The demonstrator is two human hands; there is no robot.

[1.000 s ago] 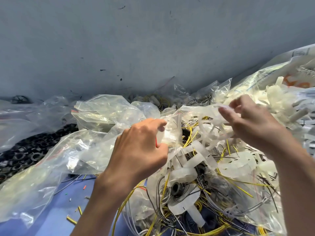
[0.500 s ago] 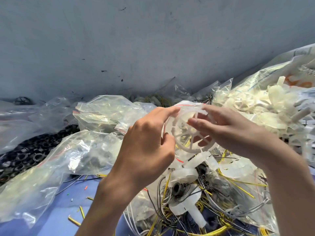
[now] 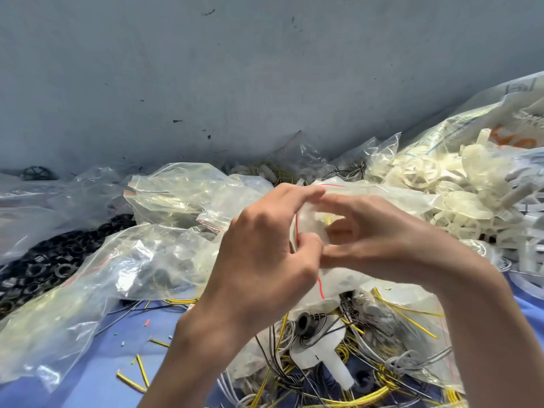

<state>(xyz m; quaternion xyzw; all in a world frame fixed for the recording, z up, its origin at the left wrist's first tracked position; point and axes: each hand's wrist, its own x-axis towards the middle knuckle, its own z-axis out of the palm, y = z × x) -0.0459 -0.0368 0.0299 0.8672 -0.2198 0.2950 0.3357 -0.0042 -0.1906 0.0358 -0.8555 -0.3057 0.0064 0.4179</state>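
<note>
Closer together now, left hand (image 3: 262,260) and right hand (image 3: 382,240) pinching translucent white plastic part (image 3: 309,223), red wire (image 3: 296,228) along edge

Left hand (image 3: 265,254) and right hand (image 3: 379,240) meet on a zip bag (image 3: 306,220) over the wire tangle (image 3: 353,378), bag of rings (image 3: 38,269) left, heap of plastic wheels (image 3: 435,184) right, wall (image 3: 235,69) behind.

Two bare hands show in the middle: the left hand (image 3: 265,254), and the right hand (image 3: 379,240) at 3 o'clock from it. The back of the left hand has small knuckle bumps. A bare left arm (image 3: 188,357) leaves at 6 o'clock and a bare right arm (image 3: 494,334) at 5 o'clock.
</note>
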